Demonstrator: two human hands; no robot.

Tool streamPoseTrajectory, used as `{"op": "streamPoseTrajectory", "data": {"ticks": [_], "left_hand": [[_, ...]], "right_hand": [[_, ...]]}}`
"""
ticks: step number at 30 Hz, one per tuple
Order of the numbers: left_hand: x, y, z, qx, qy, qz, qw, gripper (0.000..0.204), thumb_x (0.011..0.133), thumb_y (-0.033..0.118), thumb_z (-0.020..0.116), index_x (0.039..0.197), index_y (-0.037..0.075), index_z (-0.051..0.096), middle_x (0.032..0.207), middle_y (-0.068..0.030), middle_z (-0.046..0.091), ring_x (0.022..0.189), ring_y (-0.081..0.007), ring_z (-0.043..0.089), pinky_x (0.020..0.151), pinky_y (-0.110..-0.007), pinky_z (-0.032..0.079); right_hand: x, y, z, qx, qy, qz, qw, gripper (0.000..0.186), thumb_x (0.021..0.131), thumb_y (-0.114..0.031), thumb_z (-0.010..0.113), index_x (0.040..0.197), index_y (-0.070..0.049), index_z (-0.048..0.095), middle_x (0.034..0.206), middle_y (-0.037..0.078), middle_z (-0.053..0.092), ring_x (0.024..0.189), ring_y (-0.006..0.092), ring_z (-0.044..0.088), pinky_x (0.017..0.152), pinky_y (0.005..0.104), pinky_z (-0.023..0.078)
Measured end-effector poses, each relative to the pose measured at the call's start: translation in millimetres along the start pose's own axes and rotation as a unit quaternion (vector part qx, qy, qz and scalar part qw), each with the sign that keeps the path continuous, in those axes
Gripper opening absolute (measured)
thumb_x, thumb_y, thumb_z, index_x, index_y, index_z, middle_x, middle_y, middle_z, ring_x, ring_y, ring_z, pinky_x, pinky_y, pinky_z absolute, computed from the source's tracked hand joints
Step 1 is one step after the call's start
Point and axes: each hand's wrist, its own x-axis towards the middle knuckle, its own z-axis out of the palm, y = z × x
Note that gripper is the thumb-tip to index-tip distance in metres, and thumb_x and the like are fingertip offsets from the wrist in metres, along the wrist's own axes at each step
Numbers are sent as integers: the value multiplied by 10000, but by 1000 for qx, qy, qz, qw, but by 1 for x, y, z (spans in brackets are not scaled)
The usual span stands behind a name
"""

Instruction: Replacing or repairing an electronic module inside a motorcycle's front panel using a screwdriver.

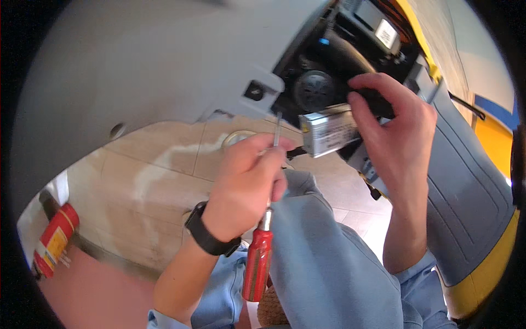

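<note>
Red-handled screwdriver (257,266), seen in the head view, lies along the inside of the left hand (249,178), its long axis nearly upright in the picture, tip up and leaning slightly right, handle hanging below the fist. The left fingers are closed around its shaft. Its tip ends just left of a silver box (331,131), whose long axis rises toward the right at a slant. That box sits right of the left hand and just left of the right thumb; the right hand (397,115) is nearer. Its thumb and forefinger curl close together; whether they pinch anything or touch the box, I cannot tell. Behind the box is one round black cap (315,90), inside a yellow-and-grey machine (466,214). Counted: two hands, one screwdriver, one silver box, one machine, one dark wristband (211,236), one red fire extinguisher (57,238) at far left.
</note>
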Motion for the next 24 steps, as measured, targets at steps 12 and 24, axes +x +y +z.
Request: {"op": "streamPoseTrajectory", "data": {"ticks": [12, 24], "left_hand": [[-5, -3, 16, -52, 168, 78, 981, 199, 991, 210, 472, 1055, 56, 582, 547, 11, 453, 449, -51, 368, 423, -216, 253], [4, -7, -16, 14, 253, 134, 958, 259, 976, 259, 585, 850, 35, 616, 574, 6, 518, 470, -61, 429, 437, -221, 286]], "right_hand": [[-24, -5, -13, 43, 52, 76, 995, 115, 770, -45, 686, 885, -48, 670, 742, 99, 645, 641, 231, 658, 565, 298, 533], [-25, -35, 0, 107, 60, 63, 990, 84, 745, -43, 635, 772, -29, 556, 695, 138, 569, 711, 357, 607, 640, 447, 510]]}}
